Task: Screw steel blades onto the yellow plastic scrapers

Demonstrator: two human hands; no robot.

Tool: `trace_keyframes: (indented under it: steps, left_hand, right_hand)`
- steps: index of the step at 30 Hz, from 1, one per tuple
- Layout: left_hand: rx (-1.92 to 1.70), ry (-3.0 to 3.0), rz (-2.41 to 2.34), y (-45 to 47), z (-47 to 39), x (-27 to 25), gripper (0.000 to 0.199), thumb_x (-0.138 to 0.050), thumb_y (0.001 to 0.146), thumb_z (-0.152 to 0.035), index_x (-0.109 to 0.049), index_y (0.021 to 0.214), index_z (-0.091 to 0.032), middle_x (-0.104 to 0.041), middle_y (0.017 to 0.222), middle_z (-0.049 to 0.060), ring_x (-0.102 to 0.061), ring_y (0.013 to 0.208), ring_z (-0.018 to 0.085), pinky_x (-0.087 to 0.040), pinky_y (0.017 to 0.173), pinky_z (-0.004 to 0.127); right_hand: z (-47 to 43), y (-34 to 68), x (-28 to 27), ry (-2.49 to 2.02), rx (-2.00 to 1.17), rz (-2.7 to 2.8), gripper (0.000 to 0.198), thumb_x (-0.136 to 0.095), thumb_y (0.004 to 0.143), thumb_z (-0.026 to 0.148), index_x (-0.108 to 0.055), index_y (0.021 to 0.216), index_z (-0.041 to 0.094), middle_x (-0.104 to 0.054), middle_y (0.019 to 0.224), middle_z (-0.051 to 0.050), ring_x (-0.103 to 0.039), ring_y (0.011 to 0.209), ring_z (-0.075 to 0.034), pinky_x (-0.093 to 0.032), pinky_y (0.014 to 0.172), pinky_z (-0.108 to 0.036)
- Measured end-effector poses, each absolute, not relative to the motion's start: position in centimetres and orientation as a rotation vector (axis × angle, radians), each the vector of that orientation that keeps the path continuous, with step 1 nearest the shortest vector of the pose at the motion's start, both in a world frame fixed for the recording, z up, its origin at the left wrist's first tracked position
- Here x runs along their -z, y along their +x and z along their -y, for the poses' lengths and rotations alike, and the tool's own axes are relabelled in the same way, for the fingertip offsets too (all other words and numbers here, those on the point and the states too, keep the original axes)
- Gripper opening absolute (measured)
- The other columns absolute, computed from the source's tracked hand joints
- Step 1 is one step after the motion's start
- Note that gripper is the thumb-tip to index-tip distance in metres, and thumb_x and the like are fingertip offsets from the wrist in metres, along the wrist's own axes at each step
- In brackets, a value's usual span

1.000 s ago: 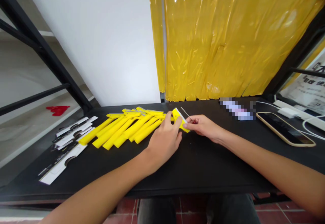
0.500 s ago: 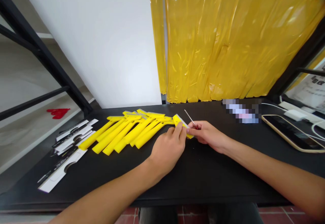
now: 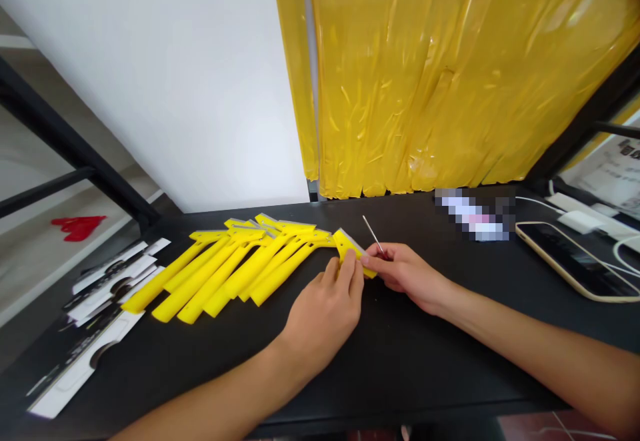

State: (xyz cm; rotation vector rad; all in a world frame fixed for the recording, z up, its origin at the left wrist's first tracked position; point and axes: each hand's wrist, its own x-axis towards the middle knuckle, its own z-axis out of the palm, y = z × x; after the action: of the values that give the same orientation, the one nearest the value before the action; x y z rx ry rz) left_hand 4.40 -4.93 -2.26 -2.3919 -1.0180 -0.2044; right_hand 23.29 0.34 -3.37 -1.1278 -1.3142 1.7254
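My left hand [image 3: 325, 311] is closed round a yellow scraper [image 3: 346, 242], its fingers covering most of the handle. The head, with a grey blade strip along its upper edge, points away from me. My right hand [image 3: 407, 273] grips a thin screwdriver [image 3: 373, 233] whose metal shaft sticks up and to the left; its dark red handle is mostly inside the palm. The right thumb and finger also touch the right end of the scraper's head. Just left of my hands, several more yellow scrapers [image 3: 260, 270] lie side by side and overlap at their heads.
Black-and-white packaging sleeves [image 3: 87, 364] lie at the left of the black table [image 3: 415, 368]. A phone [image 3: 575, 261], white cables and a charger [image 3: 580, 222] sit at the right, near a blurred item [image 3: 473, 218]. Behind hang yellow plastic strips [image 3: 400, 81]. A red object [image 3: 80, 226] rests on the left shelf.
The camera view has shifted, so the scrapers and sleeves appear farther left and lower. Both hands keep their hold; the held scraper's head is turned slightly.
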Motion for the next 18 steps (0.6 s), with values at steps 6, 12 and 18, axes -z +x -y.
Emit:
trace_keyframes:
  steps: [6, 12, 18]
  left_hand:
    - [0.236, -2.479, 1.079, 4.2, 4.5, 2.0, 0.044, -0.040, 0.094, -0.003, -0.054, 0.137, -0.005, -0.055, 0.142, 0.023, -0.064, 0.114, 0.029, -0.059, 0.089, 0.040]
    - [0.437, -2.635, 1.136, 3.3, 3.2, 2.3, 0.043, -0.046, 0.094, -0.003, -0.055, 0.135, -0.009, -0.061, 0.136, 0.015, -0.064, 0.114, 0.027, -0.056, 0.097, 0.041]
    - [0.753, -2.745, 1.210, 2.6, 2.0, 2.9, 0.043, -0.049, 0.094, -0.004, -0.055, 0.134, -0.018, -0.062, 0.135, 0.009, -0.060, 0.122, 0.022, -0.050, 0.107, 0.040]
  right_hand:
    - [-0.4, 23.4, 3.6, -1.135, -1.750, 1.259, 0.037, -0.079, 0.077, 0.048, -0.060, 0.081, 0.017, -0.040, 0.062, 0.008, -0.020, 0.047, -0.004, -0.008, 0.044, -0.027]
    - [-0.7, 23.6, 3.6, -1.139, -1.762, 1.272, 0.036, -0.075, 0.081, 0.051, -0.062, 0.083, 0.017, -0.033, 0.057, 0.009, -0.017, 0.046, -0.005, -0.008, 0.044, -0.027]
    - [-1.0, 23.6, 3.5, -1.120, -1.711, 1.296, 0.038, -0.078, 0.077, 0.051, -0.064, 0.085, 0.017, -0.040, 0.062, 0.008, -0.019, 0.046, -0.004, -0.008, 0.043, -0.027]
